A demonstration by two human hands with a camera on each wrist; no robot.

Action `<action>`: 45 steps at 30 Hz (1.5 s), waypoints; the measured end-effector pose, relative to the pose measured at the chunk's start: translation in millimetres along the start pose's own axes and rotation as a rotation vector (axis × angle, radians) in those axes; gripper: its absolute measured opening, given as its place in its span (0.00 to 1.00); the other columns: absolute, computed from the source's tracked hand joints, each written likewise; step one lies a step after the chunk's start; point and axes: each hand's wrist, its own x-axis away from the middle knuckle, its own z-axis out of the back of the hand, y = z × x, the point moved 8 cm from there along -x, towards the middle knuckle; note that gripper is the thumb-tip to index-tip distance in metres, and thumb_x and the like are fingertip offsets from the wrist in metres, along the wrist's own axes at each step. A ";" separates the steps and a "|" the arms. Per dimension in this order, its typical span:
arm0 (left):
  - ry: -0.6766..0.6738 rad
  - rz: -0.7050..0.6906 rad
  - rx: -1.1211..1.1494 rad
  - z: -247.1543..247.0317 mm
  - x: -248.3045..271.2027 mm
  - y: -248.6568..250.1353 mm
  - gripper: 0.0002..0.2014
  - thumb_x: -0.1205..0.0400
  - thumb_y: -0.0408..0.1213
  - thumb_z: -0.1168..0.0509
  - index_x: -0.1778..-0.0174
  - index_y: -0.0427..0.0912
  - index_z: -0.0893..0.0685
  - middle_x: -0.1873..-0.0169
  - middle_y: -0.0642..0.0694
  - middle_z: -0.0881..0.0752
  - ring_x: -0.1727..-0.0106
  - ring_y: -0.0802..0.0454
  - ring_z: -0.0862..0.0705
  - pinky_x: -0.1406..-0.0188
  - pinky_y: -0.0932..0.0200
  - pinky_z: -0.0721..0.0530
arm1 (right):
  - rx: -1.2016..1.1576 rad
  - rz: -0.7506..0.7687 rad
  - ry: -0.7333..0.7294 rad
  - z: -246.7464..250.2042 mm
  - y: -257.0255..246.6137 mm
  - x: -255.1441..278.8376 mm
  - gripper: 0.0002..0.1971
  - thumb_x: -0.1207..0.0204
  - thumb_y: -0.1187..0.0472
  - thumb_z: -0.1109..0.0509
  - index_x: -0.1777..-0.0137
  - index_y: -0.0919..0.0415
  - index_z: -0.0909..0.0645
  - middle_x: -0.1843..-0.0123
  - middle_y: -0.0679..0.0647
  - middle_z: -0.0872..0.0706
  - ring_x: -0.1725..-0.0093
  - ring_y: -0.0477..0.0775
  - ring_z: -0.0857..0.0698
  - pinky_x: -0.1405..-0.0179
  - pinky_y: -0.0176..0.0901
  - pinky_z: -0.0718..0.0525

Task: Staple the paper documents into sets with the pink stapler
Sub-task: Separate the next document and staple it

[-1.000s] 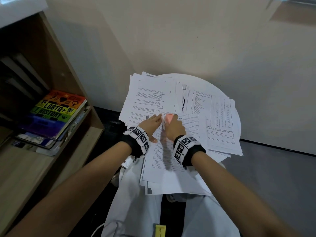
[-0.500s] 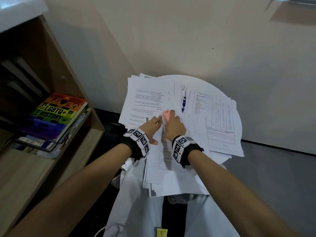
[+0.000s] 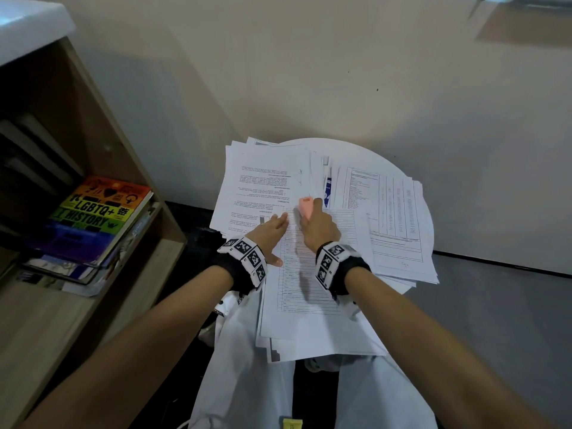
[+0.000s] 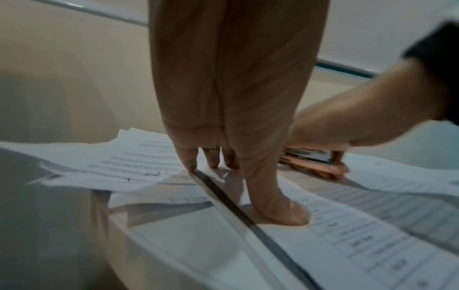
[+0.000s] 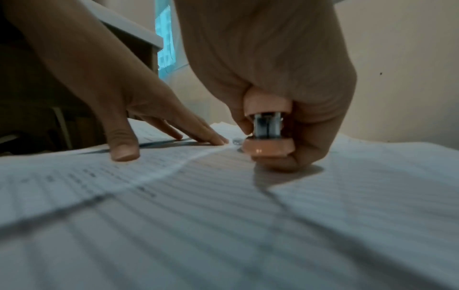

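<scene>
My right hand (image 3: pixel 315 226) grips the pink stapler (image 3: pixel 305 207) at the far left corner of the lined form sheets (image 3: pixel 312 274) that lie nearest me on the round white table (image 3: pixel 365 150). In the right wrist view the stapler (image 5: pixel 267 131) sits low on the paper, my fingers curled round it. My left hand (image 3: pixel 272 230) lies flat beside it, straight fingers pressing the left edge of the same sheets (image 4: pixel 347 235). In the left wrist view its fingertips (image 4: pixel 191 166) touch the paper edge, and the stapler (image 4: pixel 315 164) shows behind them.
Loose stacks of printed text pages (image 3: pixel 263 184) and table sheets (image 3: pixel 390 212) cover the far and right parts of the table. A wooden bookshelf (image 3: pixel 93 150) with a rainbow-covered book (image 3: pixel 93 215) stands at the left. A wall rises close behind. My white-clad lap (image 3: pixel 309 394) is below.
My right hand has carried the stapler slightly away from me along the top of the sheets. My left hand stays pressed flat on the paper.
</scene>
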 end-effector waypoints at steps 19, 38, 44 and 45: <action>0.094 -0.037 0.046 9.7 -44.7 96.0 0.42 0.21 0.46 0.32 0.17 0.38 0.48 0.16 0.47 0.51 0.15 0.44 0.52 0.19 0.44 0.40 | 0.040 -0.129 0.006 41.2 96.1 8.1 0.23 0.16 0.49 0.43 0.26 0.62 0.38 0.39 0.67 0.19 0.43 0.68 0.17 0.52 0.54 0.21; 0.210 -0.114 0.195 12.4 -41.0 92.0 0.39 0.24 0.42 0.27 0.22 0.33 0.37 0.20 0.38 0.41 0.19 0.42 0.41 0.20 0.55 0.42 | 0.156 -0.107 0.051 32.6 76.8 3.3 0.29 0.19 0.61 0.36 0.21 0.59 0.43 0.36 0.65 0.22 0.42 0.66 0.18 0.57 0.50 0.26; 0.219 -0.141 0.214 12.7 -40.6 92.4 0.40 0.24 0.42 0.27 0.21 0.32 0.39 0.21 0.37 0.41 0.19 0.42 0.41 0.21 0.57 0.44 | 0.129 -0.135 0.056 35.0 75.0 -2.8 0.29 0.18 0.58 0.37 0.21 0.62 0.43 0.37 0.65 0.20 0.40 0.66 0.18 0.54 0.51 0.25; 0.221 -0.147 0.218 13.3 -39.8 92.2 0.39 0.24 0.42 0.28 0.21 0.32 0.39 0.21 0.37 0.41 0.20 0.43 0.40 0.21 0.58 0.44 | 0.134 -0.120 0.065 34.4 74.0 -3.7 0.28 0.18 0.58 0.36 0.22 0.61 0.43 0.37 0.64 0.20 0.41 0.66 0.18 0.56 0.50 0.26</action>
